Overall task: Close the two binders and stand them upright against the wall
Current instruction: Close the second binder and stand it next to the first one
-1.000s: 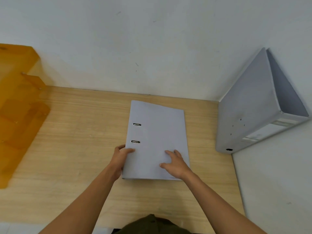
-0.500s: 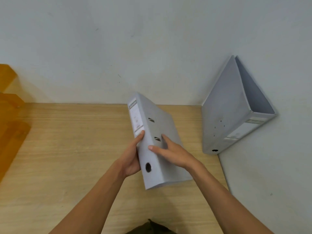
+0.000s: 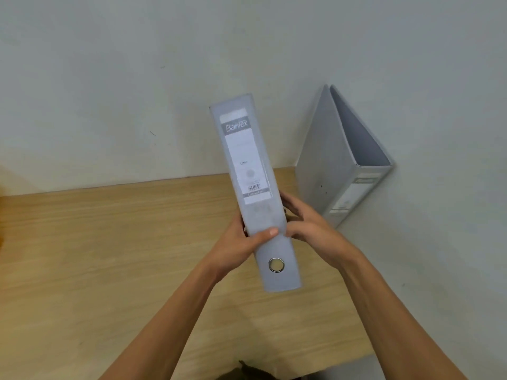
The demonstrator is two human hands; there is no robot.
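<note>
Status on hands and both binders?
Left hand and right hand both clamped on closed binder, spine toward camera, held above desk. Second binder upright in the wall corner. Nothing in the way.

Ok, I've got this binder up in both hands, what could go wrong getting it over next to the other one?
1. Both hands pinch the held binder low on its spine, so the tall upper part could tip or slip.
2. The standing binder only leans in the corner against the wall; a bump might topple it.
3. It gapes at the top, so covers could catch as the two meet.
</note>
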